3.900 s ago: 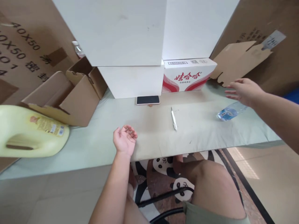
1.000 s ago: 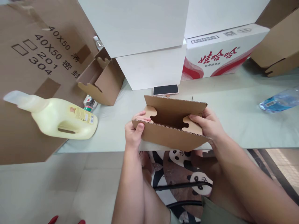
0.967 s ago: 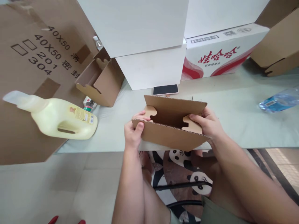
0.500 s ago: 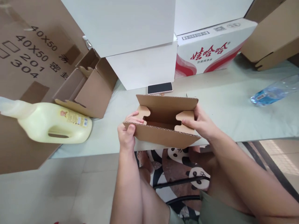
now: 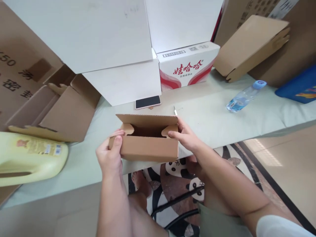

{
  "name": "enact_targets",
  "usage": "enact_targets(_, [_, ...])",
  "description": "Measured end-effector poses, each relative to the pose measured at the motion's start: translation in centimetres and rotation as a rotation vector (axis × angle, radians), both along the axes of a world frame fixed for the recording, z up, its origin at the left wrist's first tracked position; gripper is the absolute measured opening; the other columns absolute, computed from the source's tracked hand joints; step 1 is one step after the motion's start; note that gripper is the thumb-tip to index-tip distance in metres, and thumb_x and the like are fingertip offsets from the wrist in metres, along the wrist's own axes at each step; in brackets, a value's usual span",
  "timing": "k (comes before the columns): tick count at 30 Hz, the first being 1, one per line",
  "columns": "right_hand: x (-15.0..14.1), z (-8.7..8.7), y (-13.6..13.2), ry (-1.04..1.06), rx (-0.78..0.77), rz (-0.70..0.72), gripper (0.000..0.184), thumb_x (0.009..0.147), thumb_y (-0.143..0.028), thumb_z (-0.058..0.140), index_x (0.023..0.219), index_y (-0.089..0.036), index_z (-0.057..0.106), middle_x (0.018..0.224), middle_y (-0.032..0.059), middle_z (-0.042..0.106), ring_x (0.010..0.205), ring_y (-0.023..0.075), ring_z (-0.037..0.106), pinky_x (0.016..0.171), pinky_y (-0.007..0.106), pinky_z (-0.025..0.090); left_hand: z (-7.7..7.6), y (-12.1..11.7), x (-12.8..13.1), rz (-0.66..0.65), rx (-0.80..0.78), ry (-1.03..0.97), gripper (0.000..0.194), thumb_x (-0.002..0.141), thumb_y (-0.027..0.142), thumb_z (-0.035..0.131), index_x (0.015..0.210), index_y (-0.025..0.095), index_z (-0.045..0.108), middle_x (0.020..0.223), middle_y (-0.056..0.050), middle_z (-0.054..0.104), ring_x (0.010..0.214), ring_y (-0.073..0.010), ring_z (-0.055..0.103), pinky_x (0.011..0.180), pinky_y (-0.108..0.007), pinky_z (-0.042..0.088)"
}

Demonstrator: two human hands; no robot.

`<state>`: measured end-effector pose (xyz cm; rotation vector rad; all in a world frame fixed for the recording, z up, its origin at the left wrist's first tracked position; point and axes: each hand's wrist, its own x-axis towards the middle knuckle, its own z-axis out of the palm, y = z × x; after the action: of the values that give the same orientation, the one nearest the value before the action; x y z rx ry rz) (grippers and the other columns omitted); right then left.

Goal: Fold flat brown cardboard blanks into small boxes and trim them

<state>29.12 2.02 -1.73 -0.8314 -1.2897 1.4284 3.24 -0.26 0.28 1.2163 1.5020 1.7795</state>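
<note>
A small brown cardboard box [image 5: 149,148] is held at the table's front edge, between my two hands. Its long far flap [image 5: 148,122] stands up and the short end flaps are bent inward, leaving a gap into the dark inside. My left hand [image 5: 111,149] grips the left end, thumb on the near side and fingers at the end flap. At the other end my right hand [image 5: 185,135] is closed on the box, with its thumb on the right end flap. The undersides of both hands' grips are hidden.
Behind the box lie a phone [image 5: 148,102] and a small white pen-like tool [image 5: 175,111]. White cartons [image 5: 123,79] and a red-and-white carton [image 5: 186,70] stand at the back. A water bottle [image 5: 244,97] lies right; a yellow jug [image 5: 46,158] and brown boxes [image 5: 71,108] crowd the left.
The near side's top edge has folded in over the end flaps, and the opening is narrower. The view has turned right, bringing a blue object into sight. Both hands keep hold of the box.
</note>
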Motion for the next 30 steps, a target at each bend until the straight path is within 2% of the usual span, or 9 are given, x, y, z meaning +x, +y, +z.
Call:
enact_targets(3, [-0.1,-0.4,0.2,0.011,0.06,-0.013,0.034,0.076,-0.043,0.066,0.106,-0.027,0.064,0.116,0.0055,0.061,0.112,0.0267,0.059,0.098,0.044,0.049,0.1,0.0,-0.1,-0.023,0.045,0.015,0.054,0.068,0.039,0.085,0.118,0.028,0.065,0.128,-0.008,0.065,0.112,-0.0265,0.066,0.106,-0.046,0.047])
enact_targets(5, [-0.4,-0.4,0.3,-0.007,0.097,-0.041,0.034,0.076,-0.05,0.065,0.1,-0.026,0.064,0.115,0.0063,0.058,0.112,0.0271,0.057,0.097,0.044,0.048,0.1,-0.1,-0.2,-0.032,0.028,0.044,0.062,0.069,0.039,0.085,0.126,0.03,0.06,0.141,-0.009,0.057,0.117,-0.0281,0.064,0.11,-0.049,0.044])
enact_targets(10, [-1.1,-0.1,0.0,-0.07,0.19,-0.102,0.033,0.082,-0.05,0.065,0.107,-0.028,0.062,0.118,0.0069,0.055,0.115,0.0257,0.055,0.104,0.046,0.043,0.1,-0.2,-0.3,-0.032,-0.01,0.046,0.056,0.073,0.038,0.083,0.125,0.031,0.063,0.142,-0.01,0.056,0.126,-0.0313,0.059,0.115,-0.051,0.04])
enact_targets(14, [-0.7,-0.8,0.1,-0.008,0.251,-0.014,0.052,0.079,-0.068,0.061,0.113,-0.03,0.067,0.127,0.0087,0.05,0.127,0.0303,0.047,0.109,0.05,0.04,-0.3,0.0,-0.5,-0.041,0.015,0.039,0.057,0.072,0.037,0.083,0.126,0.034,0.064,0.143,-0.009,0.056,0.134,-0.0317,0.052,0.118,-0.052,0.037])
enact_targets(16, [-0.6,-1.0,0.2,0.009,0.292,-0.007,0.056,0.08,-0.076,0.054,0.103,-0.028,0.072,0.123,0.0091,0.049,0.128,0.0306,0.046,0.111,0.051,0.037,-0.5,0.2,-0.6,-0.045,0.033,0.044,0.061,0.072,0.036,0.083,0.129,0.033,0.062,0.143,-0.009,0.056,0.137,-0.0315,0.05,0.117,-0.052,0.037])
enact_targets(19, [-0.7,-0.9,0.1,-0.052,0.351,-0.029,0.048,0.081,-0.071,0.059,0.082,-0.025,0.074,0.115,0.0093,0.049,0.12,0.0286,0.05,0.111,0.05,0.036,-0.5,0.4,-0.7,-0.037,0.046,0.066,0.064,0.072,0.036,0.084,0.131,0.033,0.062,0.141,-0.008,0.058,0.139,-0.0298,0.047,0.119,-0.051,0.034])
enact_targets(24, [-1.0,-0.4,-0.3,-0.136,0.316,-0.044,0.044,0.086,-0.064,0.059,0.073,-0.024,0.072,0.107,0.0093,0.052,0.107,0.0264,0.055,0.101,0.048,0.044,-0.2,0.2,-0.6,-0.071,-0.018,0.252,0.027,0.079,0.04,0.075,0.102,0.026,0.077,0.135,-0.006,0.064,0.132,-0.03,0.053,0.119,-0.049,0.032])
enact_targets(27, [-0.6,-0.7,-0.3,-0.096,0.316,-0.039,0.041,0.09,-0.061,0.053,0.084,-0.026,0.074,0.112,0.0084,0.054,0.111,0.026,0.055,0.106,0.047,0.041,0.2,0.1,-0.7,-0.101,-0.039,0.257,0.022,0.082,0.04,0.07,0.093,0.023,0.079,0.126,-0.008,0.069,0.125,-0.0292,0.058,0.115,-0.048,0.037])
enact_targets(30, [-0.2,-1.3,-0.2,-0.03,0.268,-0.06,0.042,0.093,-0.06,0.048,0.12,-0.033,0.067,0.128,0.0061,0.056,0.123,0.0258,0.053,0.113,0.048,0.037,0.1,0.4,-2.0,-0.054,-0.077,0.099,0.02,0.075,0.037,0.075,0.088,0.022,0.079,0.12,-0.009,0.072,0.121,-0.0282,0.061,0.111,-0.045,0.041])
